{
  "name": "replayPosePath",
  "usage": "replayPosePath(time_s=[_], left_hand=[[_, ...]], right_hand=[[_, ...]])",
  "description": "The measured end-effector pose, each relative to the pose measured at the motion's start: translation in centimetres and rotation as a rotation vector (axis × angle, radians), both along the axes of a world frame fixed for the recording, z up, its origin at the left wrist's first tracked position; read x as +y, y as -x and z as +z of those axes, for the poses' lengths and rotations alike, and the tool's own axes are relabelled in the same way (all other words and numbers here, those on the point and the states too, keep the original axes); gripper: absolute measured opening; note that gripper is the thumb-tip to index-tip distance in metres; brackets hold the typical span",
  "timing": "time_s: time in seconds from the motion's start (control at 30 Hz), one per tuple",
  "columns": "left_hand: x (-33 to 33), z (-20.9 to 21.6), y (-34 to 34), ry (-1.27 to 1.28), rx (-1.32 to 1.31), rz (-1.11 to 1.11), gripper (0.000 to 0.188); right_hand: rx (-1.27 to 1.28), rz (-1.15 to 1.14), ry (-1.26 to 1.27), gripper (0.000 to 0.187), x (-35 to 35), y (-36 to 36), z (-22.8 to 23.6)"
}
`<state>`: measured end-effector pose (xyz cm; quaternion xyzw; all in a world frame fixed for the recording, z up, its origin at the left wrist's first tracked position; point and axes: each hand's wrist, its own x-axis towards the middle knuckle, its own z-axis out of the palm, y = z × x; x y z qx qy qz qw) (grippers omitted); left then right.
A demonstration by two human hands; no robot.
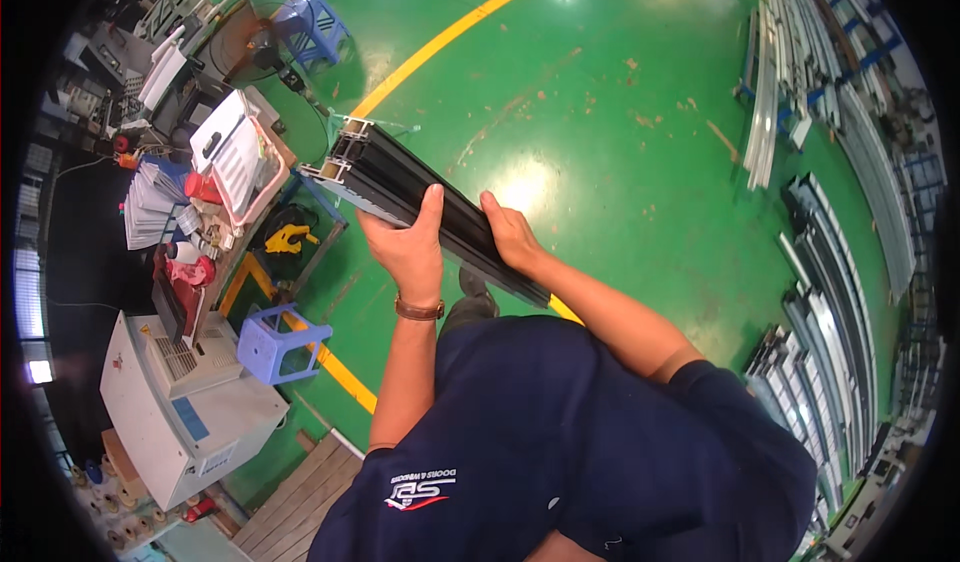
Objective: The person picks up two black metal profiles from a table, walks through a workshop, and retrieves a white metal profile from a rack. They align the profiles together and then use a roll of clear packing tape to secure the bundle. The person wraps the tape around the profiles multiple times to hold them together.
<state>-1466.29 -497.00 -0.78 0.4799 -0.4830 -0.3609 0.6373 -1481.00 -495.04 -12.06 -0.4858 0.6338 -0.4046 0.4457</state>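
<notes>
1. Your shirt point(610, 422): dark navy, short right sleeve point(725, 402).
2. Your chest logo point(422, 489): white lettering, red swoosh.
3. Your left wrist point(421, 286): brown band point(419, 309).
4. Your trousers point(470, 311): greyish; small part visible.
5. Your shoe point(473, 284): dark, partly hidden.

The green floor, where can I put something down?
Widest bare patch: green floor between the held dark profile and the stacked lengths at right. A narrower one lies between the left hand and the table. That table is crowded.
</notes>
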Motion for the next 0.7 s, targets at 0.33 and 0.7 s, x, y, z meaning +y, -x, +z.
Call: replayPosePath(time_s=[0.33, 0.7], left_hand=[[-15.7, -1.8, -3.7, -0.018, -0.127, 0.032, 0.052], [-25.7, -3.4, -2.5, -0.098, 0.005, -0.161, 0.062]], right_hand=[[-0.04, -0.121, -0.071, 0.087, -13.5, -4.8, -2.9], [-0.333, -0.075, -0.127, 0.075, -24.5, -3.6, -0.3]])
